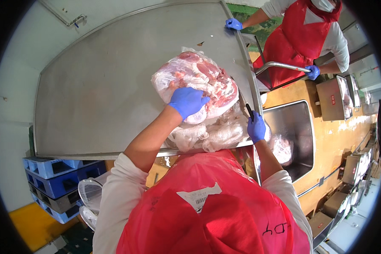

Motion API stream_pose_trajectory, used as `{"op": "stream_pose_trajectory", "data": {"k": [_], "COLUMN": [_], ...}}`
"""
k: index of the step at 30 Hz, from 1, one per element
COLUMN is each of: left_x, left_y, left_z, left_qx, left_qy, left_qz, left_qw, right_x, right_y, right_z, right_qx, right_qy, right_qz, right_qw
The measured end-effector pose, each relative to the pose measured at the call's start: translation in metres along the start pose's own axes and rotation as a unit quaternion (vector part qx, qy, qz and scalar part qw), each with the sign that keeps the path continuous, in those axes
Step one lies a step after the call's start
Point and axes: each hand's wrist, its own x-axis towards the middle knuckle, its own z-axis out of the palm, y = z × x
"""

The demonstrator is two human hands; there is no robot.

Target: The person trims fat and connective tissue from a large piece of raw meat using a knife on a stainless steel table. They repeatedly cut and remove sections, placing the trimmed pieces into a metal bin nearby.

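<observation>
A large raw cut of meat (216,82), pink with white fat, rests on the steel table (93,84) near its right front corner. My left hand (188,103), in a blue glove, grips its near left side, with the fingers curled against the surface. In my right hand (256,128), also gloved in blue, is a knife (249,111) by its black handle. The thin blade points away from me, along the meat's right side. Crumpled clear plastic wrap (218,134) lies beneath and in front of the meat, reaching the table's front edge.
A steel tub (307,135) holding more meat (282,149) stands right of the table. Beyond it, a co-worker in a red apron (294,34) grips a metal handle (283,64). Blue pallets (65,180) are stacked at left. Boxes (331,99) line the right.
</observation>
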Motion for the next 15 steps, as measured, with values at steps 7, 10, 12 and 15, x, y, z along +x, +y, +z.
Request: {"op": "stream_pose_trajectory", "data": {"k": [7,10,12,15], "left_x": [0.015,0.021,0.022,0.014], "left_y": [-0.008,0.005,0.012,0.015], "left_z": [0.025,0.028,0.036,0.039], "left_qx": [0.022,0.049,0.034,-0.035], "left_qy": [-0.035,0.036,0.061,0.137], "left_qz": [-0.145,-0.235,-0.291,-0.227], "left_qw": [0.989,0.970,0.954,0.964], "right_x": [-0.004,-0.001,-0.001,-0.004], "right_y": [0.019,0.012,0.014,0.020], "right_z": [0.023,0.021,0.024,0.033], "right_qx": [0.057,0.077,0.094,0.130], "right_qy": [0.012,-0.021,-0.017,-0.020], "right_qz": [-0.034,-0.031,-0.045,-0.055], "right_qw": [0.998,0.996,0.994,0.990]}}
